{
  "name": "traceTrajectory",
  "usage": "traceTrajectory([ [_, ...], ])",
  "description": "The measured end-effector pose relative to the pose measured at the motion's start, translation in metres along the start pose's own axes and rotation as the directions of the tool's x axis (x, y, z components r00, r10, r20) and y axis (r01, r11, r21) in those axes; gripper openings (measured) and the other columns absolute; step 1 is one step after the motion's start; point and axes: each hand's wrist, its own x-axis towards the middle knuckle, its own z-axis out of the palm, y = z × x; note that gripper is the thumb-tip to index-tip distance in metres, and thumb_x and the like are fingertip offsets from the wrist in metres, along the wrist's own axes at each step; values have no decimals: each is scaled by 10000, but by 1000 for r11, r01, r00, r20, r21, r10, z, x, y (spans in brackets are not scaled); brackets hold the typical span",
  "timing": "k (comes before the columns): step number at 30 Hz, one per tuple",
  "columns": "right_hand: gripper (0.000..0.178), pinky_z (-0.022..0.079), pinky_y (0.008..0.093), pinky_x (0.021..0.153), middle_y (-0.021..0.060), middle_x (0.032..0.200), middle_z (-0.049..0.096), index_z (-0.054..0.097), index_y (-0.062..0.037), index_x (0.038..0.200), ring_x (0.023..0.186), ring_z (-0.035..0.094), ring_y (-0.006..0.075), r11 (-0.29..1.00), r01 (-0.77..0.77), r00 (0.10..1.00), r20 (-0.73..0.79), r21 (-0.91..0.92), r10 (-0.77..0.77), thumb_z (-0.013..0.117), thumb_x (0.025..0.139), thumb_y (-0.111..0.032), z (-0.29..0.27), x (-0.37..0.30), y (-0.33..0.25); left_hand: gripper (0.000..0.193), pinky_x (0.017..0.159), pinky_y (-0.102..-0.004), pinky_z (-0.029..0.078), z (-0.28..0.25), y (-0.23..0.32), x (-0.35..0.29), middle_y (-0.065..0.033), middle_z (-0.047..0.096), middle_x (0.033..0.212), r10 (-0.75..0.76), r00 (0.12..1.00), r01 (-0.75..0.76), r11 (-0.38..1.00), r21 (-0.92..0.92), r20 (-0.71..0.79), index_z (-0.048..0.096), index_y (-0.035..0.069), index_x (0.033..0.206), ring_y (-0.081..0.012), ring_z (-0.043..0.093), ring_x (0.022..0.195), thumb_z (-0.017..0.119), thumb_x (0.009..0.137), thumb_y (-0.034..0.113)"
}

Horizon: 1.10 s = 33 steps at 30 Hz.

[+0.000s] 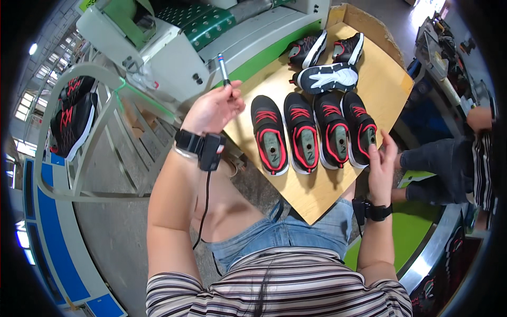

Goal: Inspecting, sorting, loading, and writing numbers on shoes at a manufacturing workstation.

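Note:
My left hand, raised beside the board's left edge, pinches a slim silver pen with a blue end pointing up. Four black sneakers with red laces and red collar trim stand side by side on a light wooden board, heels toward me. My right hand is at the heel of the rightmost sneaker; its thumb touches the shoe's side and its fingers are apart. Leftmost in the row is another sneaker. Behind the row, one sneaker lies on its side, its white-and-black sole showing.
Two more sneakers sit at the board's far end, near a cardboard edge. A green-and-white machine borders the far left. More sneakers rest on a metal rack at left. Another person stands at right.

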Motion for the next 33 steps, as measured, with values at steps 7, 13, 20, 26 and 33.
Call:
traceTrajectory([
  [7,608,245,487,1155,235,1539,251,427,-120,1466,1402,270,422,902,69,990,138,-427,-10,666,919,-235,14,-7,1,364,964,-386,516,-45,-6,81,-129,621,1110,164,896,-206,977,-58,-413,514,14,1131,-244,626,1052,471,1046,365],
  [13,634,256,488,1148,241,1543,240,422,-116,1468,1389,277,436,887,63,988,157,-457,11,685,900,-218,15,-8,-2,573,901,-392,545,-45,-13,78,-122,651,1004,138,851,-209,974,-86,-506,550,0,1088,-247,663,915,497,974,559],
  [20,606,272,478,1136,238,1539,258,436,-113,1458,1374,294,425,888,60,991,134,-455,1,678,910,-208,17,-10,-1,628,861,-384,535,-5,-30,22,-131,653,951,198,915,-195,980,44,-351,545,-9,1128,-251,658,870,419,998,592],
  [26,612,267,491,1129,240,1543,255,434,-118,1461,1361,303,439,881,70,993,121,-467,-15,668,905,-223,19,-9,0,205,889,-335,520,23,-71,-21,-92,682,975,315,893,-197,916,351,-321,610,-7,1108,-200,655,915,573,1004,166],
  [33,624,263,460,1150,232,1537,253,359,-56,1482,1387,296,402,973,63,997,-36,-221,-73,629,924,-123,16,-9,16,505,1045,-331,377,79,-13,86,-107,665,1175,94,993,26,445,895,-76,523,-8,1316,-194,571,1145,534,1012,395],
])
